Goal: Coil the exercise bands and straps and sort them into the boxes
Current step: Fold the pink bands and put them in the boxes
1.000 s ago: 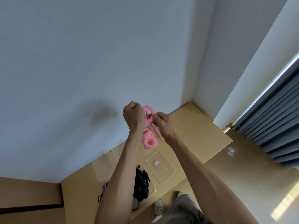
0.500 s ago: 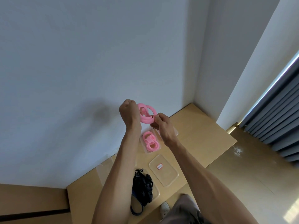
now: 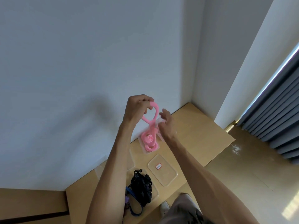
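Left hand (image 3: pixel 139 105) grip pinches uncoiled pink band (image 3: pixel 152 117); right hand (image 3: pixel 166 125) open beside. Pink coils (image 3: pixel 149 141) boxed below; black straps (image 3: pixel 141 186) unsorted.

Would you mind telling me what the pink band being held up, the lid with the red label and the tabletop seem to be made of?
The pink band looks like matte rubber or latex: it droops in soft loops from the left hand. The labelled lid seems to be clear, glossy plastic, since the table shows through it. The tabletop looks like pale wood or laminate with a smooth, satin finish; which one is unclear.
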### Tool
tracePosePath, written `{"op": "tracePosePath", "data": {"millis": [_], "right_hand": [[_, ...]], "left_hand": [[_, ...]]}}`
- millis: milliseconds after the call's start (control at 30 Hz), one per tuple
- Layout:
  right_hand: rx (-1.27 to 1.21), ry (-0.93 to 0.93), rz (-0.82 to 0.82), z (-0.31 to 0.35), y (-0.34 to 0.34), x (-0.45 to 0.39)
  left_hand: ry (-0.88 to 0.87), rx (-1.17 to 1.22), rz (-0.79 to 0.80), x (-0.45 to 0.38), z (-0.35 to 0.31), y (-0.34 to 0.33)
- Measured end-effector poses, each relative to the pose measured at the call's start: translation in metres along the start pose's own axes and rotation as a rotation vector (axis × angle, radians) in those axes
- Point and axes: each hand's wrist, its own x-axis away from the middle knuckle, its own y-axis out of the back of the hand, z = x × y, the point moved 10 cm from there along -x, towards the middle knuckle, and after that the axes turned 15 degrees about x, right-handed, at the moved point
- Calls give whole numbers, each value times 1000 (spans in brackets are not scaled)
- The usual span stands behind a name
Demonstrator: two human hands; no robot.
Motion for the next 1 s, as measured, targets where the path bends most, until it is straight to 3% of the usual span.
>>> {"op": "tracePosePath", "data": {"millis": [67, 167, 233, 300, 367, 400, 500, 567, 667, 800, 1000], "right_hand": [[-168, 165, 92, 33, 7, -3], [-343, 180, 357, 62, -4, -4], [-295, 184, 356, 66, -5, -4], [-271, 176, 308, 62, -5, -8], [-300, 113, 289, 52, -6, -13], [-317, 82, 289, 48, -7, -15], [-345, 19, 330, 39, -14, -19], [-353, 1, 377, 38, -20, -19], [-329, -15, 401, 34, -24, -16], [-393, -40, 375, 25, -23, -18], [-386, -75, 287, 7, -9, -22]], "left_hand": [[-27, -36, 19, -1, 5, -1], [-50, 34, -2, -7, 13, 4], [-79, 75, -76, -10, 18, 15], [-52, 76, -255, -9, 38, 34], [153, 59, -463, 3, 86, 51], [338, 75, -481, 11, 121, 50], [907, 256, -188, 61, 223, 3], [1002, 425, -75, 82, 251, -22], [1040, 666, -4, 88, 262, -49], [957, 920, -39, 73, 252, -62], [885, 914, -122, 65, 248, -66]]}}
